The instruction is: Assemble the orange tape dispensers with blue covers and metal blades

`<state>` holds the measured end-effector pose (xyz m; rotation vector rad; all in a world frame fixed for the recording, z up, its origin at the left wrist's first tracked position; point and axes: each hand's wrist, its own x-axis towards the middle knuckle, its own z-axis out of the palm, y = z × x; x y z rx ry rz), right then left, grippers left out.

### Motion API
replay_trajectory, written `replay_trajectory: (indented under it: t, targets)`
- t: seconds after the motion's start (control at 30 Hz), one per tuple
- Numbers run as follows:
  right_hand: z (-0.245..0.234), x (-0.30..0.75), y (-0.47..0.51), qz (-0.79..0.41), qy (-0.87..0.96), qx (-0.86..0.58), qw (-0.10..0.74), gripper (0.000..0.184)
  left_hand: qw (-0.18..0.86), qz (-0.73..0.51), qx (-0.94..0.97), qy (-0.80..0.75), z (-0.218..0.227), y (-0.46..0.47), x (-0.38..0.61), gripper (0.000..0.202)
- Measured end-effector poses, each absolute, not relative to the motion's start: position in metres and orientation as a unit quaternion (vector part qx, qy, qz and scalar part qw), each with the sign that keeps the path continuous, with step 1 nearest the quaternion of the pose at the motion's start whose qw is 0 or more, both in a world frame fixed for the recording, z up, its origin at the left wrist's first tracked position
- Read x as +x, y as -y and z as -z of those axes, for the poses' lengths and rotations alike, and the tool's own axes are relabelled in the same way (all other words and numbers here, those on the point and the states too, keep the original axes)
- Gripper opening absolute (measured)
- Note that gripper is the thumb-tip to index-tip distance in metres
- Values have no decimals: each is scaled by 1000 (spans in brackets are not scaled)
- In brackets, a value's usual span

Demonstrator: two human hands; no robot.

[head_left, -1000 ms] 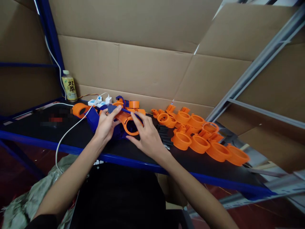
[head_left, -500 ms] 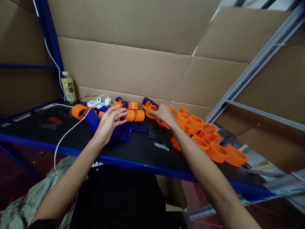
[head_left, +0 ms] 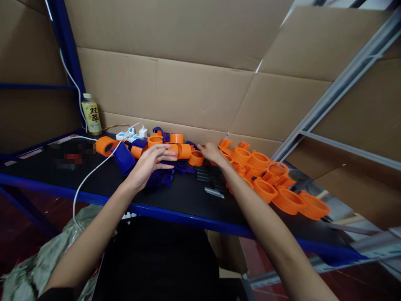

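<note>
My left hand (head_left: pixel 151 164) has its fingers stretched out and apart, hovering over orange rings and dark blue parts, with nothing gripped. Just beyond its fingertips are orange cylindrical rings (head_left: pixel 181 151). My right hand (head_left: pixel 211 153) is closed at the edge of an orange ring part (head_left: pixel 196 158) that has a bit of dark blue behind it; the exact grip is partly hidden by the fingers. Below that hand lie several black pieces (head_left: pixel 206 174) and a grey, blade-shaped piece (head_left: pixel 214 192). Dark blue parts (head_left: pixel 166 177) lie beneath the left hand.
Many orange ring parts (head_left: pixel 265 190) cover the table's right side. A yellow-labelled bottle (head_left: pixel 92 115) stands at the back left, near a white power strip (head_left: pixel 125 136). A white cable (head_left: pixel 89 175) hangs over the blue front edge (head_left: pixel 188 219). Cardboard (head_left: pixel 175 88) walls the back.
The orange ring part at my right hand has tilted and come lower, towards my left hand. My left hand has shifted slightly right; its fingers remain spread.
</note>
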<state>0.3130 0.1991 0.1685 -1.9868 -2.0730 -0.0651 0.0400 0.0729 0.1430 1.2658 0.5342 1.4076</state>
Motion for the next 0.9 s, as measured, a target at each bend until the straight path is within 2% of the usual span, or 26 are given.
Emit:
replay_trajectory:
  t: [0.13,0.27,0.33,0.5,0.57,0.67,0.73,0.83,0.9]
  targets:
    - [-179,337,-191,91,676,-721,123,48,551,-589,546,-225,-143,-73,41,28]
    - [-174,347,-185,116,644,-749,105,35,554,-573,557,-233,-142,-73,43,26]
    - [-174,348,-183,131,637,-751,111,34,556,-569,558,-236,-142,-72,43,26]
    - [-195,348,-173,177,629,-741,155,41,549,-572,562,-237,-141,-72,42,28]
    - [-205,340,-162,180,644,-711,217,42,547,-569,565,-242,-140,-72,44,30]
    - [-204,312,-129,80,710,-592,374,35,515,-597,556,-263,-137,-72,53,34]
    - [-193,288,-98,-51,750,-504,424,31,499,-629,541,-251,-136,-71,61,40]
    - [-172,267,-49,-207,779,-425,411,34,534,-636,524,-187,-139,-66,66,40]
    - [-160,271,-27,-228,803,-412,366,34,556,-622,522,-179,-142,-62,65,39]
